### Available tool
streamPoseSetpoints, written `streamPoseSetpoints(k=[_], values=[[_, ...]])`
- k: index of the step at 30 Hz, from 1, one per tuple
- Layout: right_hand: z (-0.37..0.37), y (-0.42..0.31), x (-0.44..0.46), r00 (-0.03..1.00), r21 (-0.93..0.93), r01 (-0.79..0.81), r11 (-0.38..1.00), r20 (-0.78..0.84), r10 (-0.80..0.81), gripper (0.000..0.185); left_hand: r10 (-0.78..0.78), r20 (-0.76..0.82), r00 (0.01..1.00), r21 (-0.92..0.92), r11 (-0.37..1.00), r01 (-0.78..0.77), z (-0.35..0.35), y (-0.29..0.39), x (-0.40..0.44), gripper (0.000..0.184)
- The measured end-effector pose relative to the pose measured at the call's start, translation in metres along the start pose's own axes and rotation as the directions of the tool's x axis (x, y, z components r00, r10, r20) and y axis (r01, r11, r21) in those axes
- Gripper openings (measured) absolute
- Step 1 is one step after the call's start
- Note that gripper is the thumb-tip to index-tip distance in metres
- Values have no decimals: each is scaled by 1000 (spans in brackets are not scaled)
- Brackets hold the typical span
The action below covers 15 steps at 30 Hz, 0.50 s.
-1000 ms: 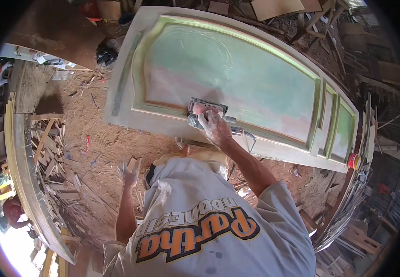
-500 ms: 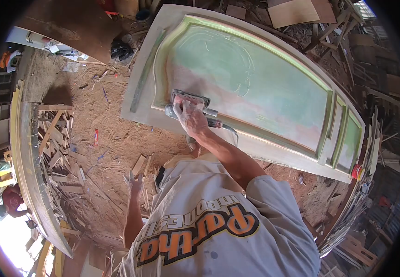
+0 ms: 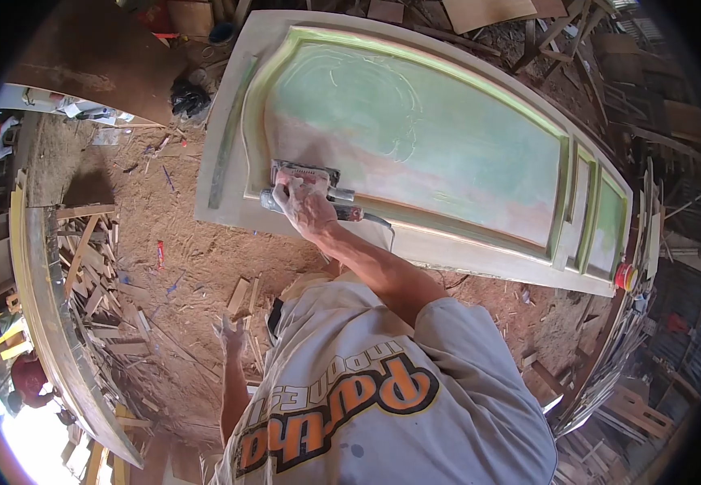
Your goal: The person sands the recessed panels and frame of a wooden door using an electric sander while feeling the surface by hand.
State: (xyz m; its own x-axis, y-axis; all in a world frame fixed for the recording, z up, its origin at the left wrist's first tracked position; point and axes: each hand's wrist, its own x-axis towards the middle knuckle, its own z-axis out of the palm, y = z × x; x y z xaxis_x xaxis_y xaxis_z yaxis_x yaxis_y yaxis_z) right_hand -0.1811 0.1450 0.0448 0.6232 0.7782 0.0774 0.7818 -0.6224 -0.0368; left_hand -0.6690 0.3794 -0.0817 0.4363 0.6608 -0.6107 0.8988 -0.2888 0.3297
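My right hand [image 3: 308, 206] is wrapped over the top of a dusty electric sander [image 3: 286, 170]. The sander rests on the lower left of a large door panel [image 3: 456, 162], close to the raised moulding. A cable [image 3: 383, 222] trails from the tool past my wrist. The panel has a greenish-white recessed face with pale scribbled marks and yellow-green moulding around it. My left hand [image 3: 232, 333] hangs low beside my body, dusty, its fingers apart and holding nothing. Part of the sander is hidden under my right hand.
Scrap wood [image 3: 92, 267] lies heaped on the left beside a long curved board [image 3: 51, 299]. A black plastic bag [image 3: 190, 99] sits near the panel's upper left. A red-and-yellow round item [image 3: 626, 276] is at its right end. Another person [image 3: 29, 380] is at far left.
The view has shifted, so the panel and my right hand with the sander appear farther left. The sander is slightly closer to the panel's left moulding. My left hand still hangs down.
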Motion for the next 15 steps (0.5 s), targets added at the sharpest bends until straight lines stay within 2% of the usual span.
streamPoseSetpoints(k=[1, 3, 4, 6, 8, 12, 13, 15], values=[[-2, 6, -7, 1000, -11, 4, 1000, 4, -4, 49, 2, 4, 1000, -1, 1000, -2, 0, 15, -3, 95], [-4, 20, -24, 1000, -23, 4, 1000, 9, -3, 49, -5, -52, 999, 144, 990, 13, 3, 51, -3, 93], [-2, 27, -36, 1000, -48, -4, 999, 27, 6, 50, -2, -48, 999, 146, 989, 9, 7, 62, -1, 93], [7, 45, -60, 999, -75, -18, 997, 43, 21, 50, 82, -44, 996, 80, 994, -79, 15, 86, 3, 92], [18, 65, -86, 1000, -12, -2, 1000, 9, 2, 54, 127, -35, 991, 100, 987, -123, 23, 113, 7, 91], [2, 103, -129, 1000, -20, 11, 1000, 4, -11, 55, 243, -57, 968, 120, 965, -235, 37, 175, 14, 89], [-1, 112, -139, 996, -42, 8, 999, 92, -4, 52, 252, -54, 966, 122, 962, -244, 43, 187, 16, 89], [-4, 131, -161, 996, -27, -3, 1000, 93, 5, 51, 355, -80, 932, 153, 928, -340, 53, 208, 18, 89]])
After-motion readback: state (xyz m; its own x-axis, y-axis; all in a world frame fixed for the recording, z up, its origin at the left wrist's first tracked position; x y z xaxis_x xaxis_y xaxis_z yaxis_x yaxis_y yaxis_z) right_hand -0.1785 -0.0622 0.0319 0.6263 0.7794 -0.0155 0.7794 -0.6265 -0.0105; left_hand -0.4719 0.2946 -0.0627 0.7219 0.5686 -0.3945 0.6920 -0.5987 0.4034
